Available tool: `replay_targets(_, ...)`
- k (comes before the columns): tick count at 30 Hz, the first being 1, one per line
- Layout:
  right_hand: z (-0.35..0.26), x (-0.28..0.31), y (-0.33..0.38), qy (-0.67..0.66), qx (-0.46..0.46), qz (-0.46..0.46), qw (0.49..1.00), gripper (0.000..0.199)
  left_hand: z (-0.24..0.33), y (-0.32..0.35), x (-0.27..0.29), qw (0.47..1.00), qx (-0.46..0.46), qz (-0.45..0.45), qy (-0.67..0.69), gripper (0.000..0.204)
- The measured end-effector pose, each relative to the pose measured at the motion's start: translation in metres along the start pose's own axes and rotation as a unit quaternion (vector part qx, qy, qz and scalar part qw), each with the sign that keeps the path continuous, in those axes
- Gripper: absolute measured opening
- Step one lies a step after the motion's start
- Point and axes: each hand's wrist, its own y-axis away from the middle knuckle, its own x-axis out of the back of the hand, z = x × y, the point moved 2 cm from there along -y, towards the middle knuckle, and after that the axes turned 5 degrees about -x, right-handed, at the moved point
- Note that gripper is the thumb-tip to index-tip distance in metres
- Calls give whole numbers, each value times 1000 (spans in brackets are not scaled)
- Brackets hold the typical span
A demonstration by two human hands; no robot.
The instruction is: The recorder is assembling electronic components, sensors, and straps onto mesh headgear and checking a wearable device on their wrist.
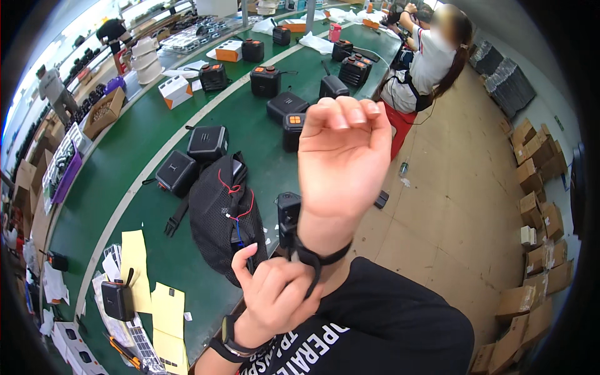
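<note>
My right hand (344,156) is raised, palm toward me, with its fingers loosely bent and nothing in the palm. A black strap (334,255) goes round the right wrist, and a small black camera-like device (288,215) sits on that wrist's left side. My left hand (275,294) is closed on the loose end of the strap, its index finger sticking up; the fingertips are partly hidden. A dark watch (230,334) is on the left wrist. Beside both hands, a black mesh bag (215,212) with red and blue cords lies on the green table (150,219).
Several black box-shaped devices (208,142) with straps stand along the table. Yellow paper sheets (167,319) and an orange cutter knife (125,351) lie at the near left. A person (422,72) works at the far right. Cardboard boxes (537,150) line the right wall beyond the floor.
</note>
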Motion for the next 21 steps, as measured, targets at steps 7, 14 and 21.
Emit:
replay_targets(7,-63,-8,-52,-320,-232,42,918,32,-29,-57,-39,950,70,177,247,5)
replay_targets(14,-28,-14,-26,-370,-283,-7,885,32,-24,-138,-85,746,-77,394,531,7)
replay_targets(21,12,-23,11,-427,-353,-51,831,32,-35,-129,-75,809,-150,342,454,9)
